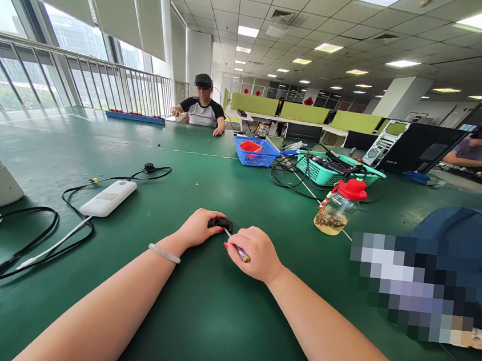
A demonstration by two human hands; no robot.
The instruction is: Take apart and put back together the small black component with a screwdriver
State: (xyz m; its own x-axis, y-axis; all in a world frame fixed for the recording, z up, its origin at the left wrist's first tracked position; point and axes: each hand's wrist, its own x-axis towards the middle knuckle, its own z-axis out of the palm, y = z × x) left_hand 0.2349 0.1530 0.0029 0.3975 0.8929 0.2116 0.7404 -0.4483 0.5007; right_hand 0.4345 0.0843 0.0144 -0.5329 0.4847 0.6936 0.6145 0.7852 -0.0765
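My left hand (198,228) is closed around a small black part (221,223) that rests on the green table (209,315). My right hand (254,252) is closed on a thin screwdriver-like tool (237,249), its tip pointing up-left onto the black part. Both forearms reach in from the near edge, and a pale bangle (165,253) sits on my left wrist.
A white power strip (109,197) with black cables (22,249) lies to the left. A red-capped bottle (339,209) stands to the right, with a blue basket (255,151) and a green basket (332,170) behind it. A dark blue bag (461,249) sits right. A person (200,110) sits across.
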